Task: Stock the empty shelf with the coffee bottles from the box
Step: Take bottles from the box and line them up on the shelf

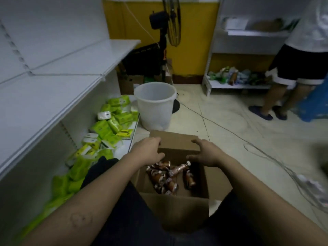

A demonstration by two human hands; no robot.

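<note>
Your left hand (148, 150) and right hand (205, 153) both grip the far flap of the open cardboard box (177, 206) that sits on the floor between your knees. On each hand the fingers curl over the top edge of the flap while the thumb presses its inner face, so each hand is closed on the cardboard and neither holds a bottle. Inside the box, the brown coffee bottles (165, 176) lie jumbled on their sides against the bottom, one with a white cap (188, 163) pointing toward your right hand.

To your left runs the white metal shelf (53, 96), its upper boards bare. On its lowest board lies a loose heap of green and white tissue packs (110, 126). Just beyond the box stands a white plastic bucket (155, 105), and behind it a black pedestal fan (171, 20) against a yellow wall. Cables (266, 157) trail across the tiled floor at right. At the far right, another person (301, 55) in dark shorts and slippers stands at a second shelf unit.
</note>
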